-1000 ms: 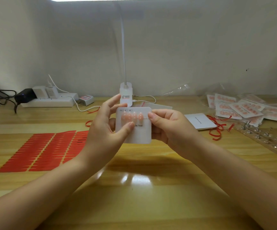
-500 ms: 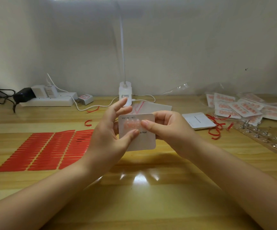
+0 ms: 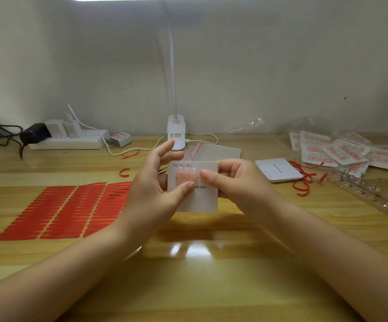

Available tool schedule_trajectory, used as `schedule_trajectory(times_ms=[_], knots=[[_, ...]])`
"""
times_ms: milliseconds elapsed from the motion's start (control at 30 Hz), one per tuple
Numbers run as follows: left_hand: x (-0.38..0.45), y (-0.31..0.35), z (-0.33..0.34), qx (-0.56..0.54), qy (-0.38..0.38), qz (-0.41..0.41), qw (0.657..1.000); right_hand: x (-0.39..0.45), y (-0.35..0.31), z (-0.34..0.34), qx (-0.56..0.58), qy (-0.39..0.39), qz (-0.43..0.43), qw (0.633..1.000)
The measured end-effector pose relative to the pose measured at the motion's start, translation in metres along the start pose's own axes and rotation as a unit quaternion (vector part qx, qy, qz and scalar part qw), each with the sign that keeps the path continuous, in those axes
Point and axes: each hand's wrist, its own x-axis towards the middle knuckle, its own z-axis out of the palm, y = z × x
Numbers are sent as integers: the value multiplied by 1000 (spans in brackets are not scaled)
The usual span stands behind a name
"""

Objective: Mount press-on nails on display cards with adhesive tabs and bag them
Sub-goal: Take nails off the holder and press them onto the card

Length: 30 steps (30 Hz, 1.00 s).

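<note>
Head view: two hands, left hand (image 3: 151, 194) and right hand (image 3: 239, 182), both pinching one display card (image 3: 200, 201) of pink nails (image 3: 186, 175).

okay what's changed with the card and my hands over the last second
The display card tipped a little clockwise. The right hand slid its thumb from the card's top edge down onto the pink nails. The left hand kept its thumb pinched on the card. Both hands still hold it above the table.

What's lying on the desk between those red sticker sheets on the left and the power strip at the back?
In the head view, only a small curled red strip lies between the red sticker sheets and the power strip; the rest is bare wood.
</note>
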Motion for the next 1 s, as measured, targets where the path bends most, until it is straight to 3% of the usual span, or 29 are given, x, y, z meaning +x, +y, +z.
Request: schedule_trajectory(times_ms=[233, 367, 433, 567, 700, 833, 1000], knots=[[-1, -6, -1, 47, -9, 14, 999, -2, 6, 6, -53, 41, 1, 998], [0, -10, -1, 65, -30, -16, 997, -1, 8, -4, -268, 83, -69, 957], [-1, -13, 1, 117, -46, -19, 992, -1, 10, -9, -323, 118, -85, 935], [-4, -16, 3, 325, -99, 20, 940, 2, 19, -15, -396, 153, -100, 900], [-3, -20, 1, 426, -119, 36, 896, 4, 27, -18, -463, 145, -111, 867], [-4, -22, 1, 405, -140, 38, 903, 6, 35, -19, -498, 142, -117, 847], [-3, -23, 3, 362, -247, -25, 899, 10, 38, -17, -509, 111, -105, 847]])
